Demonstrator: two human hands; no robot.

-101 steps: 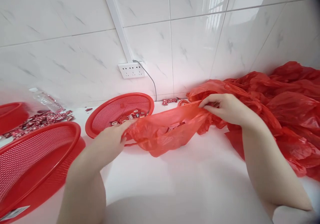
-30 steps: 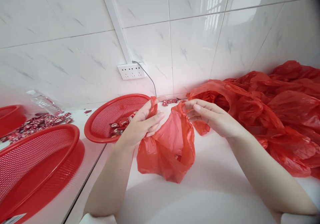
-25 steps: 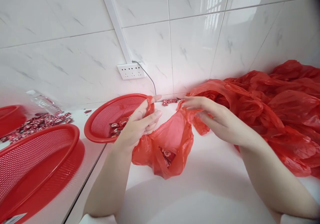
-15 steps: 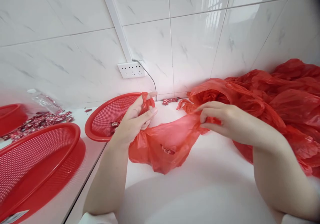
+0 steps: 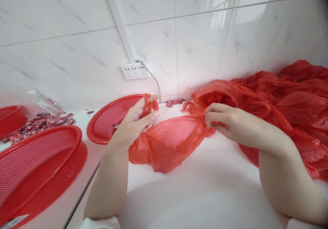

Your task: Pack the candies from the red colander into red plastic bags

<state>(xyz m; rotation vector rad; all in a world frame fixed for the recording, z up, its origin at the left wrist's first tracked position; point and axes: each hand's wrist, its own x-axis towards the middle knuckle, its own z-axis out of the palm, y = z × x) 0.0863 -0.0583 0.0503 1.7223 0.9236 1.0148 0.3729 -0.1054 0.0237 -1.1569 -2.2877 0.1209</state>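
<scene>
A thin red plastic bag (image 5: pixel 166 150) is stretched between my two hands, low over the white tabletop, its mouth spread wide. My left hand (image 5: pixel 135 119) grips one side of it, with a handle loop around the fingers. On the other side, my right hand (image 5: pixel 220 118) pinches the bag's edge between thumb and fingers. Folds of film hide most of the bag's inside. Just behind my left hand sits a small red mesh basket (image 5: pixel 102 119), partly covered by that hand, with a dark red packet in it.
Crumpled red plastic bags (image 5: pixel 294 99) are heaped along the wall at right. Several small patterned packets (image 5: pixel 43 123) lie at left beside a clear bottle (image 5: pixel 46 102). A large red basket (image 5: pixel 41 167) stands front left. A socket strip (image 5: pixel 134 71) is on the wall.
The bag has shifted slightly left and up and is pulled a little wider. The patterned packet seen through its film is now out of sight.
</scene>
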